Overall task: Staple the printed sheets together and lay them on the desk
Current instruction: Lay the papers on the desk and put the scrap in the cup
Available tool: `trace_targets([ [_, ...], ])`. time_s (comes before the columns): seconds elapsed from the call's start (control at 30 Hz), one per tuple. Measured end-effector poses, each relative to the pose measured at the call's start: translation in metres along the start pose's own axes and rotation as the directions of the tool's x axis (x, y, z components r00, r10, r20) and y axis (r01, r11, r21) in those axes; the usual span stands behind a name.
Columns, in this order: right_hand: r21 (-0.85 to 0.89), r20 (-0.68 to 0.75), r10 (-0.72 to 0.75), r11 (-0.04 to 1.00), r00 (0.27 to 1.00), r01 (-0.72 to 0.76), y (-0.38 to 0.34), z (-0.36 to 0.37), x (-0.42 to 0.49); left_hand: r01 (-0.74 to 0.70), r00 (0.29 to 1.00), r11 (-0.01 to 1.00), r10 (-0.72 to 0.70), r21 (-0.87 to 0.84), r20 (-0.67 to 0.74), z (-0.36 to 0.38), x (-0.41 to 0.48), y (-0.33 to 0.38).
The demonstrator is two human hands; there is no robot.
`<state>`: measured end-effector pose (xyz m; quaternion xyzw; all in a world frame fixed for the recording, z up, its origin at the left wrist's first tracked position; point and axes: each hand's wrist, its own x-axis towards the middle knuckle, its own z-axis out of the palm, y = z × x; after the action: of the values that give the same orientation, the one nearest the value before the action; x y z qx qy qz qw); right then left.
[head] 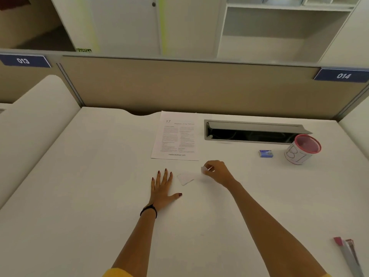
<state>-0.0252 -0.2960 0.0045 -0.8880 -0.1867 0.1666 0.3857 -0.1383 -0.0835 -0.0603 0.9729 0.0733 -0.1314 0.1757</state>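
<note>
The printed sheets (176, 136) lie flat on the white desk (79, 186), near its back edge. My left hand (162, 186) rests flat on the desk in front of them, fingers spread. My right hand (216, 171) hovers to the right and pinches a small white scrap of paper (204, 170). Another small white scrap (185, 178) lies on the desk between my hands. A stapler (348, 254) with a red end lies at the desk's lower right edge, partly cut off by the frame. A small blue staple box (266, 153) sits at the right.
A white cup with a red rim (301, 149) stands at the right next to the staple box. An open cable tray (253, 132) is set into the desk behind them. A beige partition (179, 86) closes off the back.
</note>
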Motion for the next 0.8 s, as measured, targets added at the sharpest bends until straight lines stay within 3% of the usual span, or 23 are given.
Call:
trace_targets([
  [0.17,-0.063,0.174,-0.092,0.992,0.98,0.105,-0.018,0.033,0.014,-0.015,1.0,1.0,0.015,0.004,0.012,0.001,0.004,0.0],
  [0.37,-0.321,0.333,-0.122,0.918,0.935,0.234,-0.023,0.059,0.017,-0.024,1.0,1.0,0.024,-0.008,-0.008,0.002,0.002,0.0],
  [0.63,-0.45,0.129,-0.232,0.853,0.964,0.266,-0.012,0.061,0.012,-0.023,1.0,1.0,0.023,-0.01,-0.02,0.003,0.002,-0.001],
  [0.8,-0.286,-0.02,-0.138,0.95,0.99,0.127,0.009,0.034,0.008,-0.082,0.995,0.996,0.08,-0.031,-0.054,0.006,0.007,0.002],
])
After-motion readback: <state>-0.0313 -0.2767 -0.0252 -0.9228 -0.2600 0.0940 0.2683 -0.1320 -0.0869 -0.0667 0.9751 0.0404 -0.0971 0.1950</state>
